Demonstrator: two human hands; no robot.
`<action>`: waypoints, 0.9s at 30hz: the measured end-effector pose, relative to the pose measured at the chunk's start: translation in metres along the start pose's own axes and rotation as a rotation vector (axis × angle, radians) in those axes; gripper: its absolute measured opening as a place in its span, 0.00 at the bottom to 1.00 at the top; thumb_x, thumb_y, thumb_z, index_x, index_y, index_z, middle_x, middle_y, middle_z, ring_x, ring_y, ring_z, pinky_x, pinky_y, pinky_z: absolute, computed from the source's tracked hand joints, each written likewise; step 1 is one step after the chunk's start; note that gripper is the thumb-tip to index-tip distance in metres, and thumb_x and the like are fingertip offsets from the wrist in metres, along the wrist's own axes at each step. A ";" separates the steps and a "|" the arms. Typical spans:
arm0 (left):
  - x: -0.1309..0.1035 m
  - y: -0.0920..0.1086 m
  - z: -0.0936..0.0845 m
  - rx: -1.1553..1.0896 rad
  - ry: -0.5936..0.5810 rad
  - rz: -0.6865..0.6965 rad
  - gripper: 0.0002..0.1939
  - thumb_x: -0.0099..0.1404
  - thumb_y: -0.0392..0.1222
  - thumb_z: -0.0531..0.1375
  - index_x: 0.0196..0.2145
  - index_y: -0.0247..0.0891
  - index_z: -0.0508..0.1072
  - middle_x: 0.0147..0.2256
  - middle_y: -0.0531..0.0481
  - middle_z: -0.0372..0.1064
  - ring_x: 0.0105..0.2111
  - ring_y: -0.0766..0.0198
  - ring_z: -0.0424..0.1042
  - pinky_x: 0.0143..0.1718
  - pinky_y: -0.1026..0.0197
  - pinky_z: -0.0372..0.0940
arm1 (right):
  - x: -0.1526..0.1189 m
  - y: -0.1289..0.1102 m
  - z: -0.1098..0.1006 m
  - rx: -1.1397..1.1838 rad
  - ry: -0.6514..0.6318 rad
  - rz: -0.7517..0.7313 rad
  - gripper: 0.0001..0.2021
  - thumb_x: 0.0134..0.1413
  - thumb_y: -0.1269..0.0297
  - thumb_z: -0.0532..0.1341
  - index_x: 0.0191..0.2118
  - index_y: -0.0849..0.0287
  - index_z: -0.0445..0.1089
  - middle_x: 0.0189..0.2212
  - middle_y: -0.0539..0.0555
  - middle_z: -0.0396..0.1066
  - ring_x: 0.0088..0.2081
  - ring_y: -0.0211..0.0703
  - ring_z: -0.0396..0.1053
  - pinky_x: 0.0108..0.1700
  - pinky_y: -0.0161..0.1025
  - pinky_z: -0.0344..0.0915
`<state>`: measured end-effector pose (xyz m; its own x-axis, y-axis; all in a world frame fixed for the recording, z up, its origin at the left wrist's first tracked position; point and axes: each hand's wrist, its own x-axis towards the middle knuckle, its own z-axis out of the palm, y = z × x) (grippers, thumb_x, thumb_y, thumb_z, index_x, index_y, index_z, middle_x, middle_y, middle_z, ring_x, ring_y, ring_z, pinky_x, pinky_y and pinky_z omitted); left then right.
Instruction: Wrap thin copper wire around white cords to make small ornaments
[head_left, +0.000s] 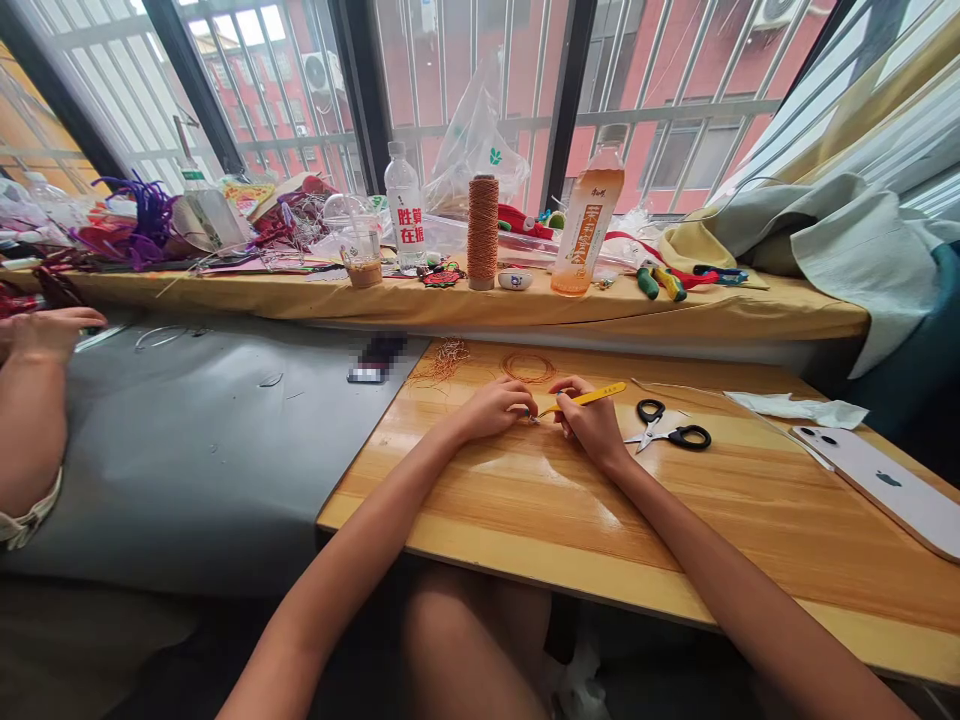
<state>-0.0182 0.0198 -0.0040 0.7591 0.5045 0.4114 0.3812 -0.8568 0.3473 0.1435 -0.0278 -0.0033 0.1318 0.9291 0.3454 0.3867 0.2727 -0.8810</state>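
My right hand point(583, 415) is closed around yellow tweezers point(592, 396), whose tips point left toward my other hand. Between the two hands, a tiny object point(533, 419) lies at the fingertips of my left hand point(498, 408); its shape is too small to make out. The left fingers are pinched together on it. Behind my hands a coil of thin orange-brown cord point(528, 368) rests on the wooden board point(480, 500), with loose cord pieces point(451, 355) to its left. Black-handled scissors point(669, 432) lie partly open just right of my right hand.
A white phone point(889, 485) and tissue point(806, 408) are on the right. Along the sill point(300, 296) stand a cord spool point(482, 235), bottles point(589, 220), a cup point(362, 258) and pliers point(660, 283). Another person's arm point(34, 400) is at far left, beside a grey surface point(210, 440).
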 end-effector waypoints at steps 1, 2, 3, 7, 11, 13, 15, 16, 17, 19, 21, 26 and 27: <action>0.000 0.000 0.001 0.013 -0.008 0.000 0.13 0.56 0.29 0.49 0.31 0.39 0.72 0.35 0.50 0.66 0.40 0.65 0.59 0.44 0.62 0.55 | 0.000 0.000 0.000 -0.004 -0.005 0.000 0.07 0.41 0.66 0.51 0.29 0.59 0.62 0.13 0.46 0.61 0.11 0.31 0.55 0.13 0.29 0.52; 0.000 0.000 0.003 0.025 -0.010 -0.002 0.13 0.57 0.30 0.49 0.32 0.39 0.72 0.35 0.50 0.66 0.39 0.65 0.59 0.44 0.63 0.55 | 0.000 0.001 0.000 -0.009 -0.010 -0.001 0.06 0.41 0.66 0.51 0.28 0.59 0.62 0.13 0.46 0.62 0.11 0.31 0.56 0.13 0.29 0.52; 0.000 -0.001 0.004 0.034 -0.010 -0.002 0.12 0.57 0.31 0.49 0.32 0.40 0.72 0.35 0.50 0.66 0.39 0.65 0.59 0.43 0.63 0.55 | 0.000 0.001 0.000 -0.015 -0.013 -0.001 0.06 0.41 0.67 0.51 0.28 0.59 0.62 0.13 0.46 0.62 0.11 0.31 0.56 0.13 0.29 0.52; 0.000 -0.002 0.006 0.044 0.002 0.011 0.11 0.57 0.32 0.50 0.32 0.39 0.72 0.34 0.50 0.66 0.38 0.65 0.59 0.42 0.64 0.56 | 0.000 0.003 0.001 -0.049 -0.026 -0.018 0.06 0.41 0.67 0.51 0.27 0.59 0.62 0.11 0.45 0.60 0.11 0.32 0.57 0.14 0.29 0.53; -0.001 -0.003 0.007 0.041 0.004 0.022 0.11 0.58 0.33 0.50 0.32 0.39 0.72 0.34 0.50 0.66 0.38 0.65 0.59 0.41 0.64 0.56 | 0.000 0.003 0.000 -0.068 -0.032 -0.041 0.05 0.42 0.67 0.51 0.27 0.59 0.62 0.12 0.45 0.60 0.12 0.32 0.57 0.14 0.29 0.53; -0.001 -0.003 0.007 0.041 0.003 0.020 0.11 0.58 0.33 0.50 0.32 0.39 0.72 0.34 0.50 0.66 0.39 0.65 0.60 0.41 0.65 0.56 | 0.000 0.002 0.001 -0.063 -0.040 -0.041 0.06 0.42 0.67 0.50 0.27 0.59 0.62 0.12 0.45 0.61 0.11 0.32 0.57 0.14 0.29 0.52; -0.001 -0.002 0.007 0.046 -0.002 0.015 0.12 0.58 0.33 0.50 0.33 0.39 0.72 0.34 0.50 0.66 0.39 0.65 0.60 0.42 0.65 0.56 | -0.001 0.002 0.001 -0.054 -0.050 -0.038 0.06 0.42 0.67 0.50 0.28 0.59 0.62 0.13 0.45 0.61 0.11 0.32 0.56 0.13 0.29 0.52; -0.001 -0.001 0.007 0.052 -0.005 0.012 0.12 0.58 0.33 0.49 0.33 0.39 0.72 0.34 0.50 0.66 0.39 0.65 0.60 0.42 0.65 0.56 | -0.001 0.002 0.001 -0.052 -0.053 -0.037 0.06 0.42 0.67 0.50 0.28 0.59 0.62 0.13 0.45 0.61 0.10 0.31 0.56 0.13 0.29 0.51; -0.001 -0.001 0.006 0.060 -0.009 0.010 0.12 0.58 0.33 0.49 0.33 0.40 0.72 0.35 0.50 0.66 0.39 0.65 0.60 0.42 0.65 0.56 | -0.001 0.002 0.001 -0.053 -0.053 -0.039 0.06 0.42 0.67 0.50 0.28 0.59 0.62 0.13 0.45 0.61 0.10 0.31 0.56 0.13 0.29 0.51; -0.001 0.000 0.006 0.078 -0.018 0.008 0.12 0.58 0.33 0.49 0.33 0.40 0.72 0.35 0.50 0.66 0.39 0.65 0.60 0.42 0.64 0.57 | -0.001 0.002 0.002 -0.053 -0.054 -0.048 0.06 0.42 0.67 0.50 0.28 0.59 0.62 0.13 0.45 0.61 0.10 0.31 0.56 0.13 0.28 0.51; -0.002 0.001 0.005 0.092 -0.018 0.012 0.12 0.58 0.33 0.50 0.33 0.40 0.72 0.35 0.50 0.66 0.39 0.65 0.60 0.42 0.64 0.57 | -0.001 0.002 0.001 -0.046 -0.058 -0.050 0.06 0.42 0.67 0.50 0.28 0.59 0.62 0.13 0.45 0.60 0.10 0.31 0.56 0.13 0.28 0.51; -0.002 0.001 0.006 0.105 0.001 0.028 0.14 0.57 0.31 0.49 0.34 0.40 0.72 0.35 0.51 0.66 0.39 0.65 0.60 0.42 0.65 0.57 | 0.000 0.002 0.001 -0.020 -0.050 -0.004 0.06 0.42 0.67 0.49 0.27 0.59 0.61 0.12 0.45 0.61 0.09 0.30 0.54 0.12 0.28 0.50; -0.002 0.001 0.006 0.108 0.001 0.028 0.14 0.57 0.31 0.49 0.34 0.41 0.72 0.35 0.51 0.67 0.39 0.65 0.60 0.42 0.64 0.57 | 0.000 0.002 0.001 -0.021 -0.049 0.002 0.06 0.41 0.67 0.49 0.27 0.59 0.61 0.12 0.45 0.61 0.09 0.31 0.55 0.12 0.28 0.50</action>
<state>-0.0161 0.0171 -0.0098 0.7701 0.4799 0.4204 0.4144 -0.8772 0.2423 0.1434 -0.0272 -0.0050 0.0876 0.9410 0.3270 0.4055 0.2661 -0.8745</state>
